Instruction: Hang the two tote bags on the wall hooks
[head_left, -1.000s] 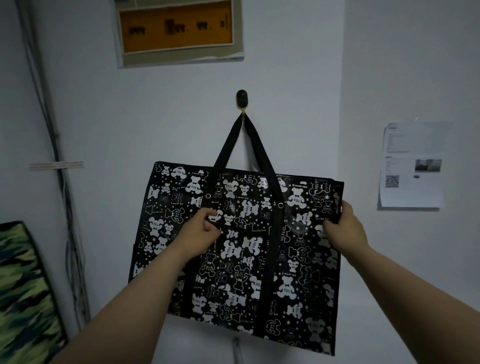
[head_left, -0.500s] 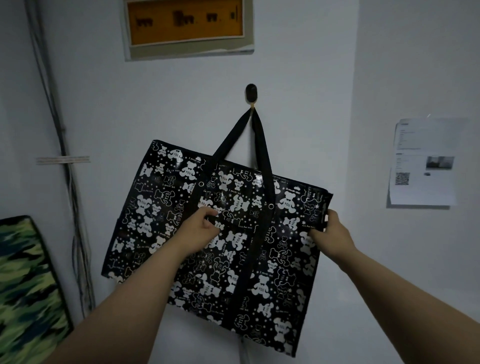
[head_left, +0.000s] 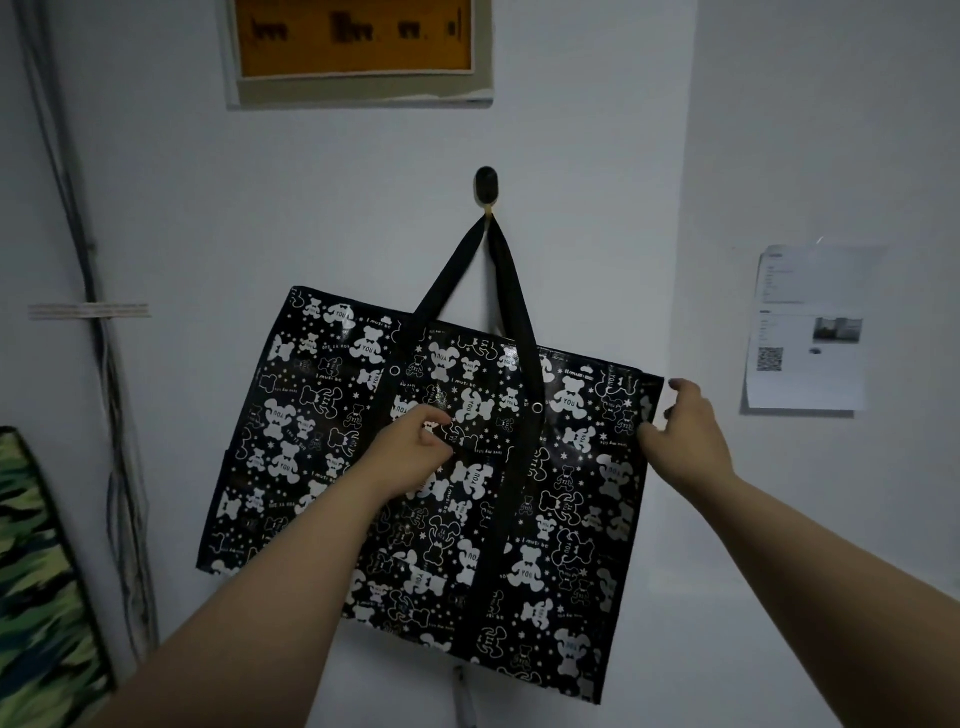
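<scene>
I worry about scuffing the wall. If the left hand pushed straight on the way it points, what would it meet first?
The left hand already lies on the front of the tote bag, so it would press the bag first; the wall probably sits close behind, though depth is unclear.

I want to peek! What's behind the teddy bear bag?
Behind the bag is white wall. Its straps loop over a dark hook above. A small pale thing pokes out below the bag; the rest is covered. The bag also hides anything inside.

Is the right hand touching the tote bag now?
Touching. The head view shows the right hand with its fingers around the upper right edge of the tote bag.
</scene>
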